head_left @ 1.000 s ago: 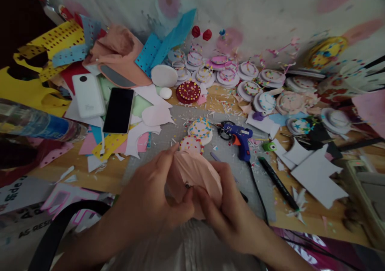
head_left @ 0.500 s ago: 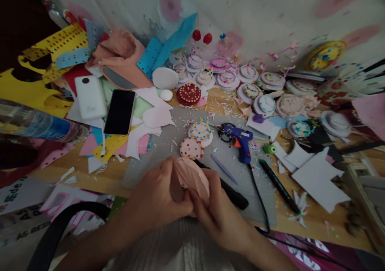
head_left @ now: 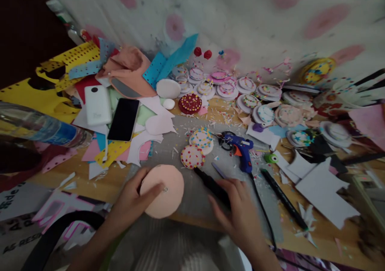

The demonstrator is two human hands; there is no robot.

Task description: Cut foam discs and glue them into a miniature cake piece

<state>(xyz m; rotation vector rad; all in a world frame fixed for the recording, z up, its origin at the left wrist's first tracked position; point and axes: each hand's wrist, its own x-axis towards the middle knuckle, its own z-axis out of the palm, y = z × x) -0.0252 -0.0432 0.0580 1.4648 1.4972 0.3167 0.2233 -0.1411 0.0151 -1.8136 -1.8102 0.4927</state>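
My left hand [head_left: 132, 204] holds a peach-coloured foam disc [head_left: 170, 178]; its thumb lies across the face, beside a small ring-shaped fitting [head_left: 165, 189] at the centre. My right hand [head_left: 240, 214] is over a thick black-handled tool [head_left: 212, 184] that lies on the grey mat [head_left: 165, 136]. Thumb and fingers are apart on either side of the handle, and its rear end is hidden under the hand. Beyond the tool sit a pink disc with red dots [head_left: 192, 157] and a white disc with blue and yellow bits [head_left: 201, 137].
A blue glue gun [head_left: 242, 146] with a black cord lies right of the discs. Also there are a black marker [head_left: 284, 198], a purple stick [head_left: 219, 170] and white offcuts [head_left: 327, 190]. Phone [head_left: 124, 119], power bank [head_left: 98, 105] and bottle [head_left: 45, 124] lie left. Small decorated hats [head_left: 227, 87] line the back.
Both hands were together on the peach piece. Now my right hand has let go and moved right to the black tool, while my left hand has turned the disc face up.
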